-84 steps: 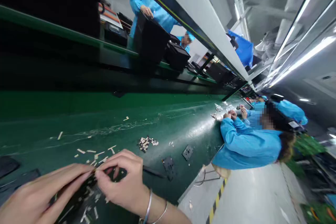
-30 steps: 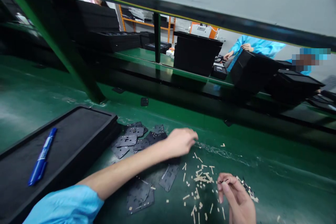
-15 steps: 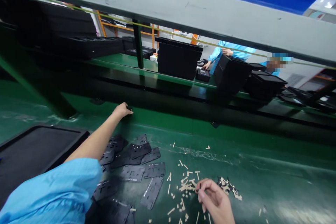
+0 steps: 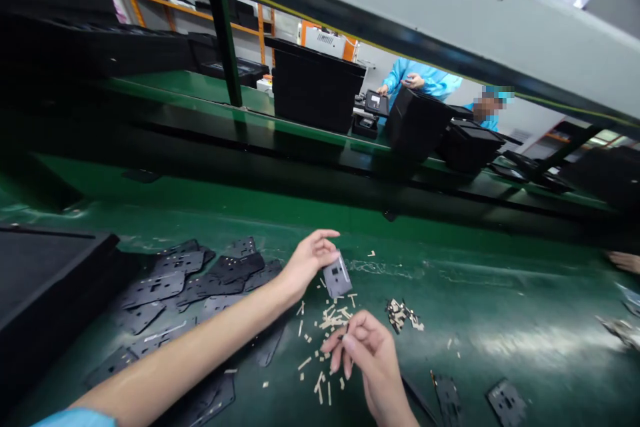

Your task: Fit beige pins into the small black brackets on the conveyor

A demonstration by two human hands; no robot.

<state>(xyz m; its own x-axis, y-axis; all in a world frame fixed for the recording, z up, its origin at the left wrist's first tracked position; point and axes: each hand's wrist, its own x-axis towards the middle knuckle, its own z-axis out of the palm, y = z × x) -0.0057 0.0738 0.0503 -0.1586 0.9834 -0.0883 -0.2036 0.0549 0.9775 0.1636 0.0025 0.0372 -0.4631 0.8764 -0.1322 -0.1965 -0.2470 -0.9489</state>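
Left grip (image 4: pixel 307 259): thumb and fingers pinching plate (image 4: pixel 337 278) at its upper edge. Right grip (image 4: pixel 373 350), nearer the camera: pinching dark bit (image 4: pixel 344 337), too small to make out. Pale strips (image 4: pixel 334 318) strewn just left of right grip on tabletop (image 4: pixel 480 293); mixed heap (image 4: pixel 397 315) to its right. Plate pile (image 4: pixel 160 285) left of left grip, black box (image 4: pixel 75 290) beyond.

Room over green bench (image 4: pixel 510 297) rightward, plate heap (image 4: pixel 159 288) left

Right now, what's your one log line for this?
left hand: holds gray plate | right hand: pinches small dark bit | table: pale strips, dark plates
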